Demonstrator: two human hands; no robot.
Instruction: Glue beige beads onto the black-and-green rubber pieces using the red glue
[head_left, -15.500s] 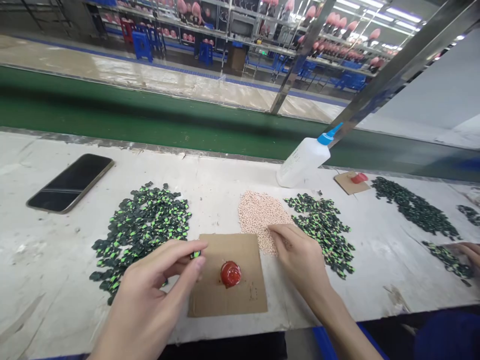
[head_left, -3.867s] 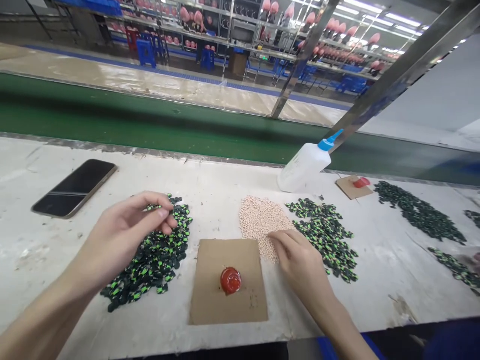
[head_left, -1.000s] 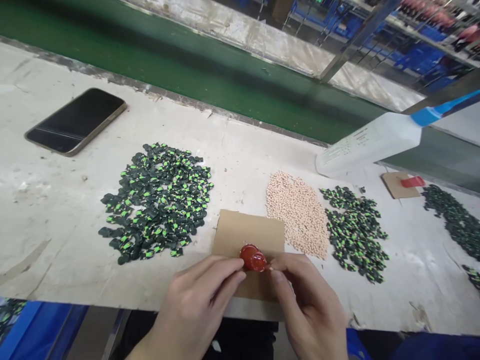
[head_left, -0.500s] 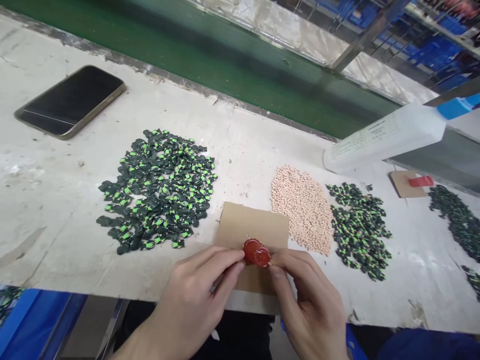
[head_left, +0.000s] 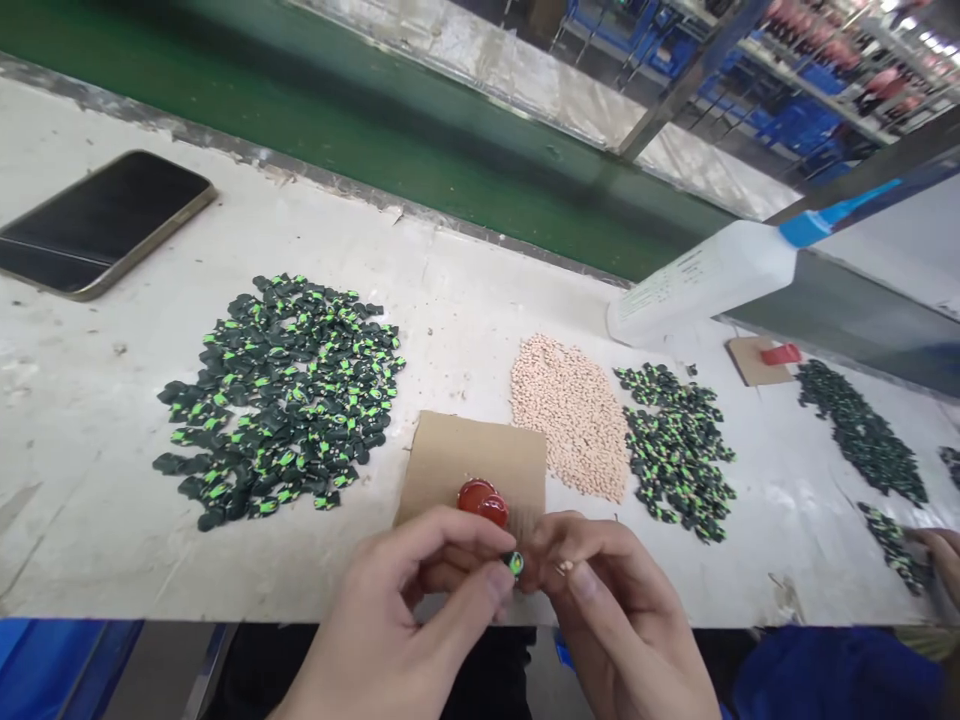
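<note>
My left hand pinches a small black-and-green piece between thumb and fingertips at the table's near edge. My right hand is closed in a pinch right beside it, with a tiny pale bit at its fingertips, almost touching the piece. Just beyond the fingers a red blob sits on a brown cardboard square. A big pile of black-and-green pieces lies to the left, a heap of pale pink pellets and a smaller green pile to the right.
A phone lies far left. A white squeeze bottle with a blue nozzle leans at the back right. Further right are another cardboard with a red blob, more dark piles and another person's hand. A green belt runs behind.
Both hands have drawn back from the red blob toward me. The black-and-green piece now shows between the fingertips. The camera has shifted slightly right.
</note>
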